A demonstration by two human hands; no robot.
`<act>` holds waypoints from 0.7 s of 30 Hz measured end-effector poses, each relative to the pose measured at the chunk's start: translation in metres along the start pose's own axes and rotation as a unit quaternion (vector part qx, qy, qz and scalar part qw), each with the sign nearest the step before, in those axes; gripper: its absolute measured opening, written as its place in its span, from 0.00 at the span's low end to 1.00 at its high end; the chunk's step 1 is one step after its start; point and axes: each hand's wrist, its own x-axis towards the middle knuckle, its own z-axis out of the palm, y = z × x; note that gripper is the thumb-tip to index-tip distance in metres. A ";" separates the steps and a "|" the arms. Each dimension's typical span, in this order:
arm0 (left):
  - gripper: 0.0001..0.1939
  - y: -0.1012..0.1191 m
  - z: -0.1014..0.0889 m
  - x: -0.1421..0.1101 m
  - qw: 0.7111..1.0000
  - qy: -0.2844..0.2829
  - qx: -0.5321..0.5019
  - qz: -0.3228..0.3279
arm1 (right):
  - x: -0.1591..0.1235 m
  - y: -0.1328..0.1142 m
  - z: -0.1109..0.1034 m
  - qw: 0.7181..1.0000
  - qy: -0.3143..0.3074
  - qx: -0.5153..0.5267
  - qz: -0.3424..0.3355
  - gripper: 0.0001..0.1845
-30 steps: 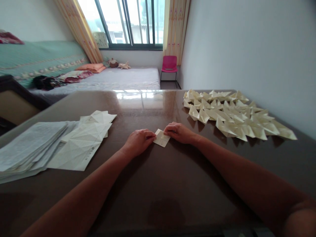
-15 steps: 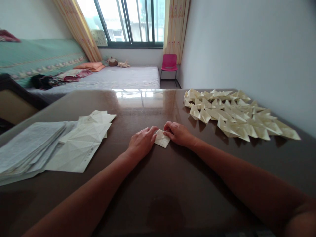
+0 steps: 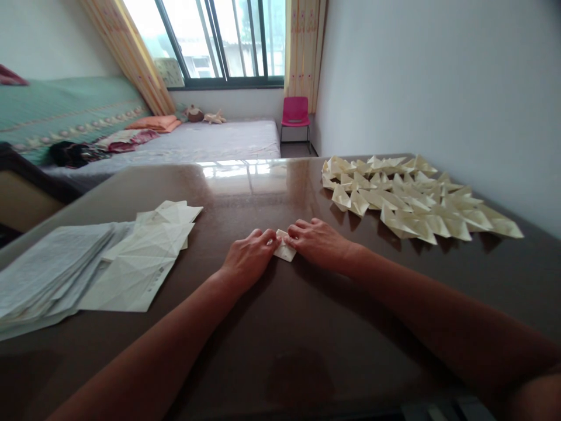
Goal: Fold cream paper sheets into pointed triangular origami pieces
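Note:
A small folded piece of cream paper (image 3: 286, 251) lies on the brown table (image 3: 245, 356) between my two hands. My left hand (image 3: 253, 252) grips its left corner, thumb and fingers pressed together. From the other side my right hand (image 3: 319, 241) pinches the right edge, its fingers curled over. Part of the paper's far side is hidden by my fingers. To the left, creased sheets of paper (image 3: 144, 257) overlap a stack of printed paper (image 3: 52, 257).
Several folded paper shapes (image 3: 407, 202) stand in rows at the table's far right, close to the wall (image 3: 421, 82). Beyond the table are a bed (image 3: 228, 137), a pink chair (image 3: 295, 111) and a window with curtains (image 3: 302, 47).
My right hand has turned flatter and shifted its fingers over the paper's right edge. My left fingers have curled closer around the left corner. The whole view has swung slightly.

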 end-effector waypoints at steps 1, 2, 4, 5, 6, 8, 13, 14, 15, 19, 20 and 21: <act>0.15 0.001 -0.002 -0.001 1.000 -0.007 0.007 0.000 | -0.002 -0.004 -0.003 1.000 -0.012 -0.010 0.014 0.15; 0.16 0.003 -0.004 -0.001 1.000 -0.013 0.016 0.002 | -0.003 -0.008 -0.006 0.999 -0.024 -0.017 0.028 0.15; 0.16 0.005 -0.008 -0.003 0.999 -0.026 0.035 0.007 | -0.006 -0.015 -0.009 0.997 -0.052 -0.028 0.053 0.14; 0.16 0.006 -0.010 -0.004 0.998 -0.032 0.046 0.011 | -0.007 -0.018 -0.010 0.996 -0.063 -0.031 0.060 0.14; 0.16 0.007 -0.011 -0.005 0.998 -0.037 0.055 0.014 | -0.007 -0.020 -0.010 0.995 -0.072 -0.032 0.065 0.14; 0.16 0.008 -0.014 -0.007 0.996 -0.049 0.068 0.019 | -0.008 -0.023 -0.010 0.993 -0.083 -0.033 0.076 0.15; 0.13 0.012 -0.020 -0.009 0.995 -0.075 0.059 0.026 | -0.007 -0.020 -0.012 0.991 -0.098 -0.016 0.087 0.13; 0.13 0.012 -0.021 -0.009 0.995 -0.076 0.051 0.025 | -0.005 -0.017 -0.011 0.991 -0.091 -0.007 0.094 0.13; 0.13 0.012 -0.021 -0.009 0.996 -0.073 0.042 0.023 | -0.004 -0.013 -0.009 0.991 -0.076 0.005 0.106 0.12; 0.15 0.007 -0.015 -0.008 1.000 -0.020 -0.004 0.007 | 0.005 0.004 0.009 0.982 0.025 0.091 0.166 0.15; 0.15 0.005 -0.013 -0.008 1.000 -0.006 -0.016 0.006 | 0.006 0.007 0.014 0.977 0.042 0.121 0.170 0.17; 0.15 0.004 -0.012 -0.009 1.000 0.006 -0.026 0.007 | 0.008 0.009 0.019 0.972 0.053 0.154 0.172 0.18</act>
